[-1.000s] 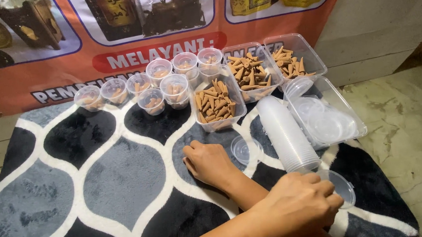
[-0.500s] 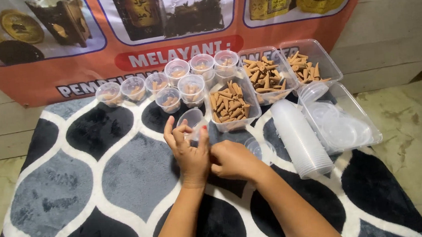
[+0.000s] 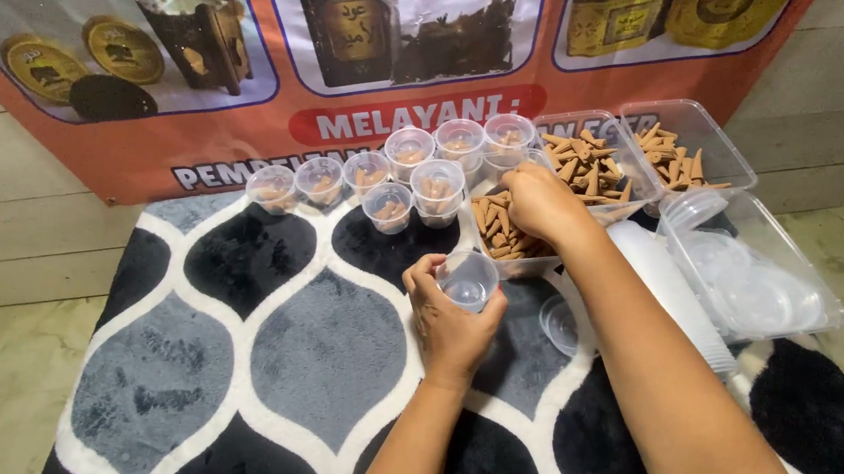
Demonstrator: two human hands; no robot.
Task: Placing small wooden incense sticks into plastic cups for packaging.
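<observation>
A: Head view: what is held by each hand?

B: A small clear plastic cup (image 3: 468, 282) is gripped by the left hand (image 3: 449, 320), the fingers curled around its wall and the thumb against its near side. The cup is held above the patterned rug (image 3: 321, 355), just in front of the nearest tray. It appears to be empty.

A: And the right hand?

B: The right hand (image 3: 538, 201) is lowered into the nearest tray of brown cones (image 3: 502, 231), fingers bent down and bunched together among the cones. Whether a cone is pinched cannot be told, since the fingertips are hidden by the back of the hand.

A: How many trays of cones are counted?

B: Three clear trays are seen in a row: the nearest one, a middle tray (image 3: 587, 164) and a far tray (image 3: 681, 151), all holding brown cones.

A: How many filled cups are counted?

B: Eight small cups (image 3: 410, 153) are set along the back edge of the rug, each holding a few cones; some seem stacked on others, so the count is not certain.

A: What else is laid out?

B: One long stack of empty cups (image 3: 672, 288) is laid on its side to the right of the right forearm. One clear container of round lids (image 3: 756, 276) is placed beside it. One single lid (image 3: 559, 324) lies on the rug between the two forearms. An orange banner (image 3: 235, 151) hangs behind everything.
</observation>
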